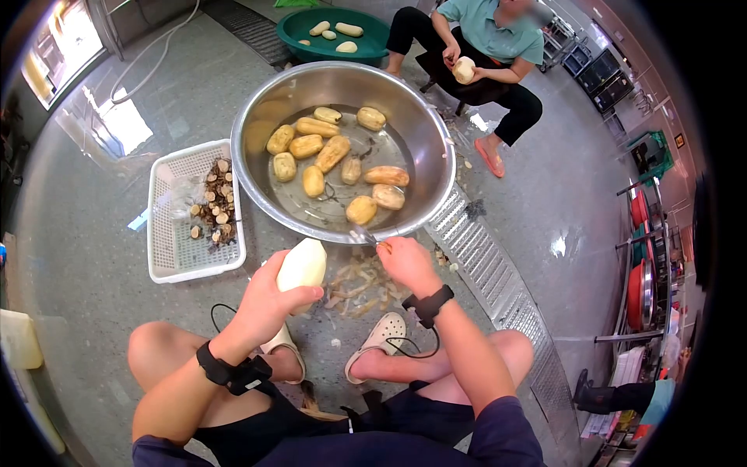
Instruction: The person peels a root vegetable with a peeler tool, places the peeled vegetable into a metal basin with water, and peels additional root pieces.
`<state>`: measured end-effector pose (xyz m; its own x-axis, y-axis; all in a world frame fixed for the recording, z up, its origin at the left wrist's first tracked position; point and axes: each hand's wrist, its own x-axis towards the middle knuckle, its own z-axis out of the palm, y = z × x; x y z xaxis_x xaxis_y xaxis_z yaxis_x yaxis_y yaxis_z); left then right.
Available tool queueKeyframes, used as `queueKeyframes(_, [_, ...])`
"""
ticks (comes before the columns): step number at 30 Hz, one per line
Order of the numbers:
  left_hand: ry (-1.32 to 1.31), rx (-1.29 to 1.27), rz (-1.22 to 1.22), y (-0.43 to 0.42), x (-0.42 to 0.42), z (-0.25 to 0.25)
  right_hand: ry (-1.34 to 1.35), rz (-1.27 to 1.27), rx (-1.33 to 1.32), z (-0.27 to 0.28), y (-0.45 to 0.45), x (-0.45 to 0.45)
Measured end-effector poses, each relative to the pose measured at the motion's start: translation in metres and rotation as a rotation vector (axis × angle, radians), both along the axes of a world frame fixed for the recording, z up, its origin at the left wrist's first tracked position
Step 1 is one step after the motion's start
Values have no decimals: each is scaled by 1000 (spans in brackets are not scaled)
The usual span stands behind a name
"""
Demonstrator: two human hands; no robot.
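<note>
My left hand (pixel 268 292) is wrapped round a peeled, pale lotus root (pixel 303 265), held tilted above the floor in front of me. In my right hand (pixel 410 265) is a peeler (pixel 361 234), its metal head pointing toward the near rim of a big steel basin (pixel 253 183). The peeler and the root are apart. Several unpeeled, yellow-brown lotus roots (pixel 333 153) lie in shallow water in that basin. Below my hands, peelings (pixel 362 288) are scattered on the floor.
On the left stands a white basket (pixel 159 226) holding cut root ends (pixel 220 194). A green tub (pixel 292 31) behind the basin holds several peeled roots. A seated person (pixel 498 39) holds another root. A metal drain grate (pixel 482 257) runs along the right.
</note>
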<state>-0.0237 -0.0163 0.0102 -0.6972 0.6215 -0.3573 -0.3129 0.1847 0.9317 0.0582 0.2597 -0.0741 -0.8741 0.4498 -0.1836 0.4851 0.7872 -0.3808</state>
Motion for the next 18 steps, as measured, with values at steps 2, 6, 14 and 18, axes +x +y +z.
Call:
queueKeyframes(2, [-4, 9, 3, 1, 0, 3, -52, 27, 4, 4, 1, 0])
queueKeyframes(6, [-17, 3, -15, 0, -2, 3, -176, 94, 3, 24, -4, 17])
queueKeyframes(14, [-71, 63, -30, 1, 5, 5, -73, 9, 66, 16, 0, 20])
queueKeyframes(18, [-71, 66, -18, 1, 3, 9, -127, 67, 43, 14, -8, 32])
